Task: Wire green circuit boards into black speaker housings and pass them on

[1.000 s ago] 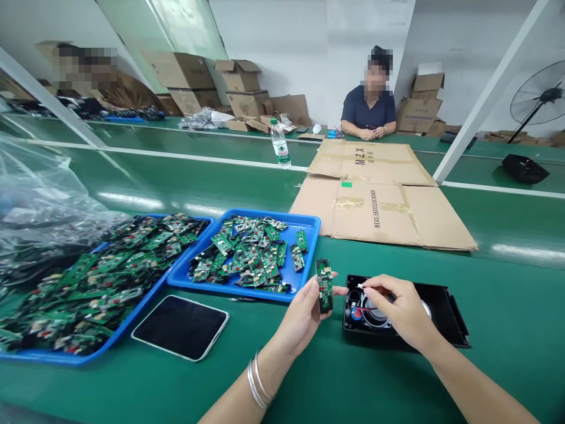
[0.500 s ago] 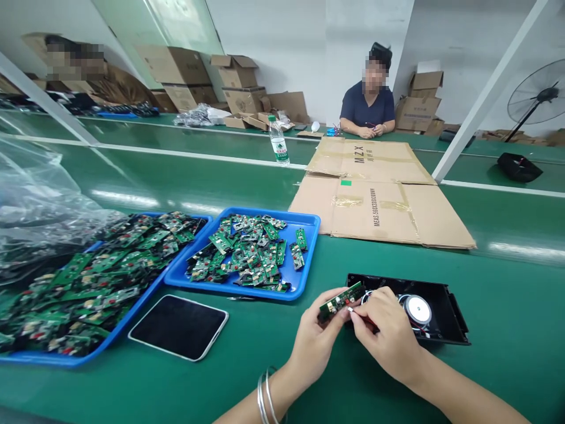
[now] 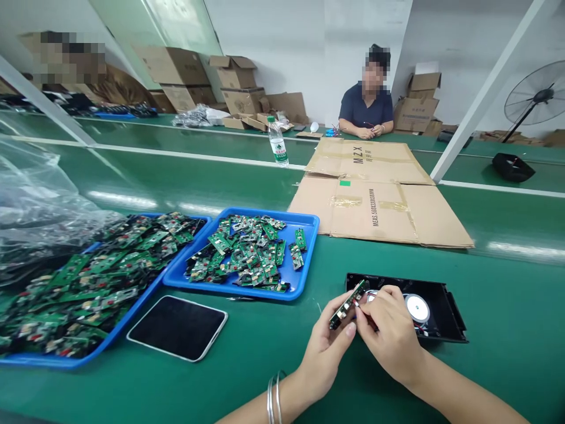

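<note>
A green circuit board point(image 3: 346, 307) is gripped by its edges between the thumb and fingers of my left hand point(image 3: 324, 347), tilted with its far end up. My right hand point(image 3: 391, 333) is closed in a pinch on a small white wire connector at the board's component side; fingertips hide most of it. Behind and under my hands lies an open black speaker housing point(image 3: 441, 306) with a round white-backed speaker point(image 3: 417, 310) inside. A second round part is partly covered by my right hand.
A blue tray point(image 3: 311, 259) of circuit boards stands left of my hands, with a fuller blue tray point(image 3: 83, 360) beyond it. A tablet-like device point(image 3: 179, 327) lies in front. Flattened cardboard point(image 3: 388, 209), a water bottle point(image 3: 278, 144) and a seated person point(image 3: 366, 109) are farther back.
My left hand has turned the circuit board steeper and more edge-on. The right fingertips, with the connector, have shifted slightly right and up against the board.
</note>
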`<state>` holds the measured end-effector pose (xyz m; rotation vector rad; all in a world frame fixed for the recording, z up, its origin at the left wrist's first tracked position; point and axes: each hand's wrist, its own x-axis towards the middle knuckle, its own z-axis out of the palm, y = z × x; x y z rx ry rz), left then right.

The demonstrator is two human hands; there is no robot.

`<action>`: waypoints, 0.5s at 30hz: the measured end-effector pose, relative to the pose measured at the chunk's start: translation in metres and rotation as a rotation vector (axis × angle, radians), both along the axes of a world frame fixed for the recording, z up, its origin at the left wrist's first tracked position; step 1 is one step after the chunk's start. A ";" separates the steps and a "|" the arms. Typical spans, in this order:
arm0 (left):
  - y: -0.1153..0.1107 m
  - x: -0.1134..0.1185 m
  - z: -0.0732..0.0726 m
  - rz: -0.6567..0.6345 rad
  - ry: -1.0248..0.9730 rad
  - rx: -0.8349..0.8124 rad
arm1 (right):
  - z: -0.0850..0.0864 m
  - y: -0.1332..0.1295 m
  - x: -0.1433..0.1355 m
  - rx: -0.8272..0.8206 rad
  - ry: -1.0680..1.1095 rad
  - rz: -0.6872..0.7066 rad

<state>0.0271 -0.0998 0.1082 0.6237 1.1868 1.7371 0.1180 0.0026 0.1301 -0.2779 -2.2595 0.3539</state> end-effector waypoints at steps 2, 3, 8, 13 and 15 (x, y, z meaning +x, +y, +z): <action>0.000 0.000 0.001 -0.040 -0.033 0.043 | -0.001 0.000 0.001 0.025 0.001 0.014; -0.001 0.000 0.001 -0.063 -0.043 0.063 | -0.001 -0.001 0.001 0.035 0.000 0.017; -0.002 0.001 -0.001 -0.074 -0.002 0.080 | -0.001 0.001 0.000 0.052 0.001 0.021; -0.001 -0.011 0.003 -0.050 0.092 0.147 | 0.004 0.010 0.002 0.163 0.004 0.080; 0.001 -0.018 0.011 -0.052 0.125 0.076 | 0.006 0.013 0.005 0.242 -0.040 0.123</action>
